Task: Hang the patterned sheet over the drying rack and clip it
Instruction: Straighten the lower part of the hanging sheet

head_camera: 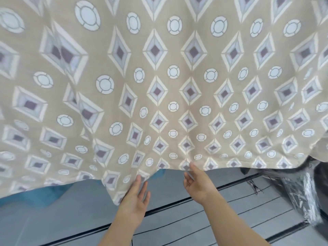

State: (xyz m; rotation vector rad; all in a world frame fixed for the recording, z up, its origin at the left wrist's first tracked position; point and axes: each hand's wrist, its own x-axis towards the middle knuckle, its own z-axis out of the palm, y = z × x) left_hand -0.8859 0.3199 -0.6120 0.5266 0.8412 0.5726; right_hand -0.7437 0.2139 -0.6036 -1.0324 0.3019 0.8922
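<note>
The patterned sheet (pixel 177 82), beige with white circles and purple-centred diamonds, hangs in front of me and fills most of the view. Whatever it hangs from is hidden behind it. My left hand (pixel 136 194) reaches up with straight fingers, and its fingertips touch the sheet's lower hem where a fold droops. To its right, my right hand (pixel 195 181) is raised with spread fingers, and its fingertips touch the hem. Neither hand grips the cloth. No clips are in view.
A grey floor (pixel 230 210) with dark grooves and thin black cables lies below. Blue fabric (pixel 46 196) shows under the sheet at the lower left. A dark bundle wrapped in shiny plastic (pixel 301 189) stands at the right.
</note>
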